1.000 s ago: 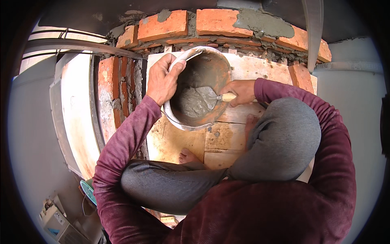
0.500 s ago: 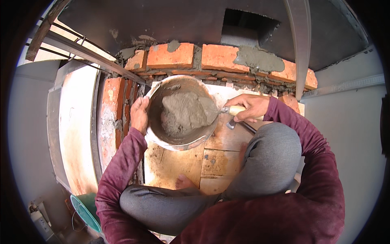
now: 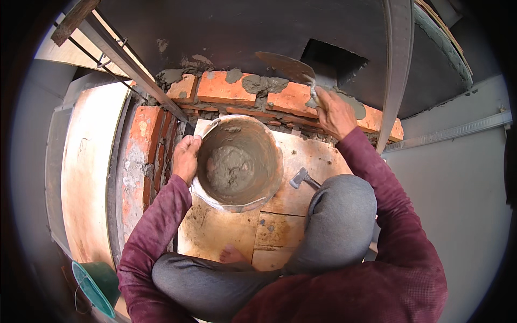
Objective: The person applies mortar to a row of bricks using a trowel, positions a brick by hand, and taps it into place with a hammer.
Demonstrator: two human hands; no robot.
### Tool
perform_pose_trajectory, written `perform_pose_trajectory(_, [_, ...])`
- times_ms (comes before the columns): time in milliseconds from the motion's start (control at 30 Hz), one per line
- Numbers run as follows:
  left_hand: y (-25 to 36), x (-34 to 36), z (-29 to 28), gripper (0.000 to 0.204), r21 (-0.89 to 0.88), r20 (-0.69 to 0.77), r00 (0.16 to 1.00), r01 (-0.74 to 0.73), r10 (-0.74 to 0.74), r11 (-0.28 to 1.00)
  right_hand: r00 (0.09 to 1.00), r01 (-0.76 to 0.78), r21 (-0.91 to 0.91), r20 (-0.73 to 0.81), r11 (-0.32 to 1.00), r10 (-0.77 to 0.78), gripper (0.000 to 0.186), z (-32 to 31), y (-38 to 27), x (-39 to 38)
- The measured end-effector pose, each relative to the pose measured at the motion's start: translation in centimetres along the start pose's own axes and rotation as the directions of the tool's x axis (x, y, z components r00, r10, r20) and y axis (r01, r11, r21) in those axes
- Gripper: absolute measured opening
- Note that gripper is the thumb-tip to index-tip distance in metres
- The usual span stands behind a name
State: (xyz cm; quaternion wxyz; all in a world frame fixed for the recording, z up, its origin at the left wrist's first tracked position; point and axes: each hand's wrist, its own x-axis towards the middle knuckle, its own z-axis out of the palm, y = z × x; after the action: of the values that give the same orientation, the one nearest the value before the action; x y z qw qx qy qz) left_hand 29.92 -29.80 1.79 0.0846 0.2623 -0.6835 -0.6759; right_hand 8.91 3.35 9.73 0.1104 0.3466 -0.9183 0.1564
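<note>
My left hand [image 3: 187, 157] grips the left rim of a bucket [image 3: 273, 156], which stands on wooden boards in front of me. Wet grey mortar [image 3: 231, 166] lies at the bottom of the bucket. With my right hand [image 3: 335, 114] I hold a trowel [image 3: 285, 65] by its handle, its blade raised above the far brick course and pointing left. Below the blade, a lump of mortar [image 3: 264, 84] covers the joint between two orange bricks [image 3: 226, 89]. More mortar is smeared on the bricks near my right hand.
A hammer [image 3: 302, 178] lies on the boards [image 3: 215, 226] beside my right knee. Metal uprights [image 3: 398, 64] stand at the right and the far left. A dark wall [image 3: 215, 32] with a square opening rises behind the bricks. A green bucket [image 3: 99, 285] is at lower left.
My right hand has lifted the trowel out of the bucket and up to the brick course. A load of mortar has left the bucket, and a new lump sits on the brick joint.
</note>
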Motion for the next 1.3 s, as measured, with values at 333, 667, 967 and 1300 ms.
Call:
perform_pose_trajectory(333, [0.8, 0.7, 0.6, 0.027, 0.08, 0.062, 0.997, -0.041, 0.036, 0.996, 0.839, -0.127, 0.061, 0.539, 0.99, 0.074, 0.032, 1.2, 1.0, 2.1])
perform_pose_trajectory(667, [2.0, 0.7, 2.1, 0.036, 0.299, 0.015, 0.995, -0.095, 0.095, 0.949, 0.866, 0.124, -0.074, 0.494, 0.989, -0.072, 0.025, 1.8, -7.0, 4.9])
perform_pose_trajectory(967, [-0.4, 0.9, 0.7, 0.037, 0.242, -0.015, 0.995, -0.097, 0.104, 0.965, 0.752, -0.279, 0.062, 0.634, 0.958, 0.178, 0.035, -4.1, -3.9, 0.4])
perform_pose_trajectory(1300, [1.3, 0.0, 1.3, 0.03, 0.274, 0.006, 0.998, -0.064, 0.065, 0.96, 0.717, -0.574, 0.358, 0.654, 0.737, 0.241, 0.037, 3.8, -5.2, -0.9])
